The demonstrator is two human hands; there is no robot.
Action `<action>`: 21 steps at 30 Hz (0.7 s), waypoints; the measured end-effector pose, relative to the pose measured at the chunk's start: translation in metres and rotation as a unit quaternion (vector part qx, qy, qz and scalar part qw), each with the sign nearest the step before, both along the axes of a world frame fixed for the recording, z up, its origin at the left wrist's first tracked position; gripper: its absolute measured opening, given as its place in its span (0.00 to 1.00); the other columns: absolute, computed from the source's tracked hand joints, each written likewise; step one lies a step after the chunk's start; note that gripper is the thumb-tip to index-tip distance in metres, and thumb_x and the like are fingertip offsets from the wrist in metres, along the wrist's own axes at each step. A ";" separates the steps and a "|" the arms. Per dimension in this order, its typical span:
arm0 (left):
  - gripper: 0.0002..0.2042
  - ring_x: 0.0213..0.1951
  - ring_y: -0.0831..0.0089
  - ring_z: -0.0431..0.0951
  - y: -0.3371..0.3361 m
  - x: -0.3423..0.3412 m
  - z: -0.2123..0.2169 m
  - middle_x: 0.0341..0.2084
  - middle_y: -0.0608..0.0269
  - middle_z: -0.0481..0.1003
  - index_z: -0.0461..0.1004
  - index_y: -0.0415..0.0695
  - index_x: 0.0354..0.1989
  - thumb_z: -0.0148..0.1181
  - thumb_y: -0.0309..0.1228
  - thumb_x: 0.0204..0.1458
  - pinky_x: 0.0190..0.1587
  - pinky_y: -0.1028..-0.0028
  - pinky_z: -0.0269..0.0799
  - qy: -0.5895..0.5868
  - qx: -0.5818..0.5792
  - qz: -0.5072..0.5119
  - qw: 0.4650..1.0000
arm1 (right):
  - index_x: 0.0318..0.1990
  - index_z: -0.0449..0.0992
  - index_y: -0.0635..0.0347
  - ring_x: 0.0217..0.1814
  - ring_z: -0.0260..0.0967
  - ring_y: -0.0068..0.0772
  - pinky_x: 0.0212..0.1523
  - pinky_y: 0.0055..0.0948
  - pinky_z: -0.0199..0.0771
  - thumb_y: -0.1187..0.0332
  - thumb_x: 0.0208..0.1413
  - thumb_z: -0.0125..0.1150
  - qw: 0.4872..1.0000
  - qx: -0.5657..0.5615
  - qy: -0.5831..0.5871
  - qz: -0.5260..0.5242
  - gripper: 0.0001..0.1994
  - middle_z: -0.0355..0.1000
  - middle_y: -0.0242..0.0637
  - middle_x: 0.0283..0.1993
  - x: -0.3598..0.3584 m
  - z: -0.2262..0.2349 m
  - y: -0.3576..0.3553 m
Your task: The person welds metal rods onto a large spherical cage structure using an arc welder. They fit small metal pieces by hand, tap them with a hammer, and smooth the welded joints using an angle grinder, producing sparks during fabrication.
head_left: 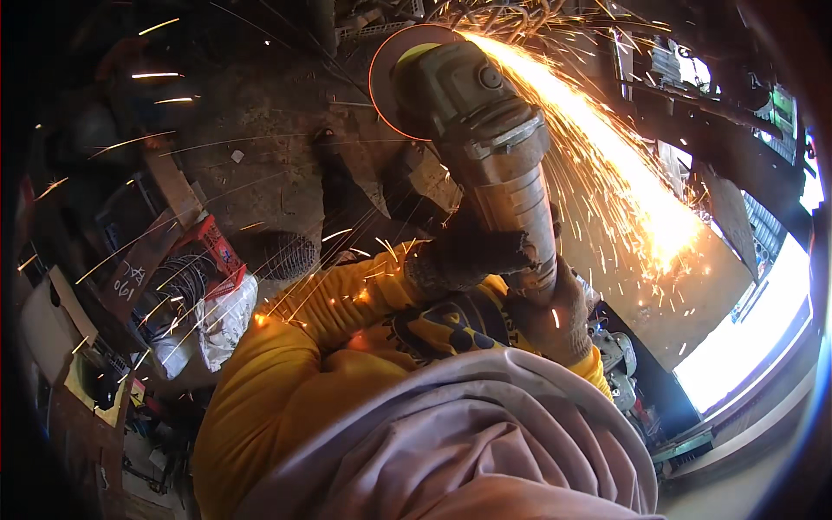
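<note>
An angle grinder point(507, 165) stretches upward from my chest, its body dusty and worn. The round disc point(386, 82) at its head has a glowing orange rim. A thick stream of sparks point(598, 143) pours from the disc toward the right. My left hand point(472, 253), in a dark glove, is wrapped round the middle of the body. Lower down, near my chest, my right hand point(563, 325) in a dusty glove closes on the rear end. Whatever the disc touches is hidden behind the grinder's head and the glare.
On the left stand a red plastic crate point(218, 251), coiled wire point(182, 282) and a white sack point(227, 325). A large brown sheet point(641, 303) lies at the right, under the sparks. Metal rods point(511, 19) are bunched at the far edge. Loose sparks fly over the floor point(251, 156).
</note>
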State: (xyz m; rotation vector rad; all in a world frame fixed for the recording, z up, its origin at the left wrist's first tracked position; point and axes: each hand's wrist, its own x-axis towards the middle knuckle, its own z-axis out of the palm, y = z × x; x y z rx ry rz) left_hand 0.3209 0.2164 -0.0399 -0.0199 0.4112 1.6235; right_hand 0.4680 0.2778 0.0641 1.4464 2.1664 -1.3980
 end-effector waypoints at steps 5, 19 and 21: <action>0.30 0.49 0.67 0.79 0.004 0.002 -0.004 0.46 0.58 0.77 0.67 0.41 0.57 0.74 0.30 0.46 0.53 0.64 0.77 -0.016 0.016 -0.005 1.000 | 0.58 0.71 0.63 0.49 0.81 0.51 0.47 0.41 0.79 0.67 0.46 0.76 0.999 0.020 -0.041 0.016 0.31 0.80 0.52 0.46 -0.001 0.008 0.002; 0.30 0.50 0.71 0.76 0.012 0.022 -0.004 0.49 0.60 0.74 0.68 0.42 0.58 0.75 0.33 0.47 0.55 0.66 0.74 0.212 0.039 -0.068 0.974 | 0.58 0.71 0.62 0.46 0.81 0.40 0.49 0.37 0.79 0.69 0.46 0.74 0.998 0.025 0.010 -0.050 0.30 0.81 0.44 0.45 0.043 -0.009 -0.004; 0.32 0.53 0.71 0.74 0.020 0.026 -0.005 0.51 0.60 0.73 0.67 0.42 0.60 0.74 0.37 0.48 0.59 0.65 0.69 0.279 0.035 -0.085 0.956 | 0.59 0.71 0.63 0.48 0.80 0.33 0.51 0.33 0.78 0.71 0.46 0.73 0.996 0.003 0.045 -0.079 0.30 0.80 0.41 0.48 0.053 -0.019 -0.007</action>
